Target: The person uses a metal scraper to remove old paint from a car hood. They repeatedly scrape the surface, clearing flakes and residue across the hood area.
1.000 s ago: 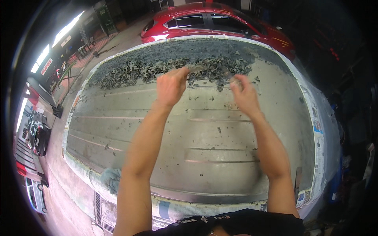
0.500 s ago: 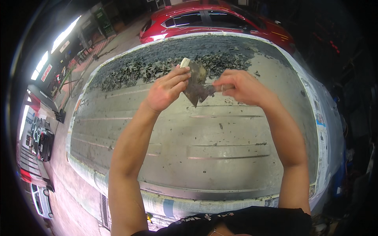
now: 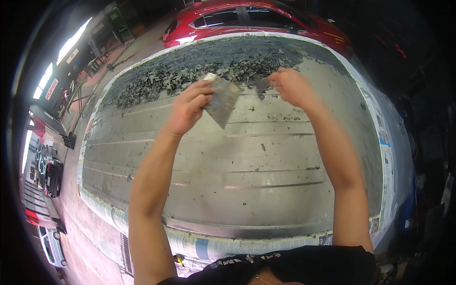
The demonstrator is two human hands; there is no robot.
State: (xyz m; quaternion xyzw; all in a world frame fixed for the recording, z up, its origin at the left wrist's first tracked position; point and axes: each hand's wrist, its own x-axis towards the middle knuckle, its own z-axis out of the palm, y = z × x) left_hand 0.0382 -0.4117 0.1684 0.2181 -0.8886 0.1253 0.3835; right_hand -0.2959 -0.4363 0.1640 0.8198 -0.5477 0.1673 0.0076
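Observation:
A flat metal scraper (image 3: 222, 103) with a pale grip edge is pinched in my left hand (image 3: 187, 107), its corner pointing down toward the vehicle roof panel (image 3: 266, 156). My right hand (image 3: 294, 88) closes around a smaller scraper, whose dark blade (image 3: 261, 83) reaches left; its handle is mostly hidden by the fingers. The two tools are apart. Beyond both hands lies a band of loose, curled dark paint flakes (image 3: 164, 78), with still-coated dark surface behind it. Nearer me, the panel is bare dull metal with raised ribs, and scattered bits of paint lie on it.
Newspaper masking (image 3: 237, 251) runs along the panel's edges, with plastic sheeting (image 3: 401, 147) on the right. A red car (image 3: 237, 21) stands just past the far edge. On the left, a concrete floor (image 3: 80, 209) holds more parked vehicles, including a white one (image 3: 51, 247).
My hands have moved apart: the small scraper has left the larger scraper's face and gone right and farther away. The left hand has shifted slightly left. Small bits now show below the right hand.

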